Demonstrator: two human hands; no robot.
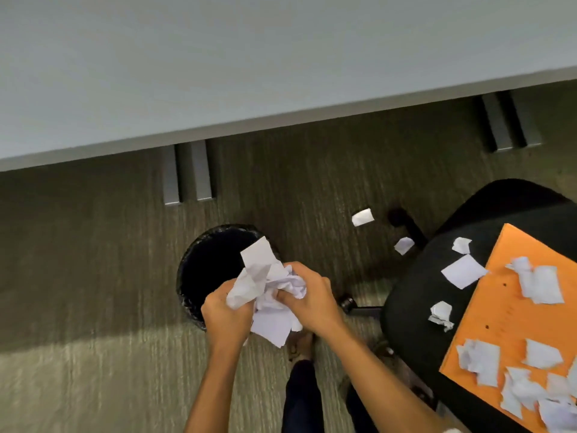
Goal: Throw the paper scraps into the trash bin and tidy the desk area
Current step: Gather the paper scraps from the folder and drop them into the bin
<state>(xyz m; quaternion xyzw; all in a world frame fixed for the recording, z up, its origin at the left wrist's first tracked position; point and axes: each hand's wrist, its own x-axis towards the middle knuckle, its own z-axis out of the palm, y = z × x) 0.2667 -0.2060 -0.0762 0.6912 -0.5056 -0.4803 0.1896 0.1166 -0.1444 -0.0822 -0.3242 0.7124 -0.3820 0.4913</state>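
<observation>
Dim under the desk [218, 73], its shadow darkening the carpet [78, 276]; soft motion blur, edges bowed.

A crumpled wad of white paper [269, 295] sits bunched together directly above the near rim of the bin [187, 276], one flat strip sticking up out of it. The bin is round and black with a dark inside, standing upright on the carpet just in front of the counter [218, 73], whose pale grey top is bare. Two white scraps [362, 217] lie on the carpet, well apart from the bin. More torn and crumpled scraps are scattered over an orange sheet [505, 310] and the black seat beside it.
</observation>
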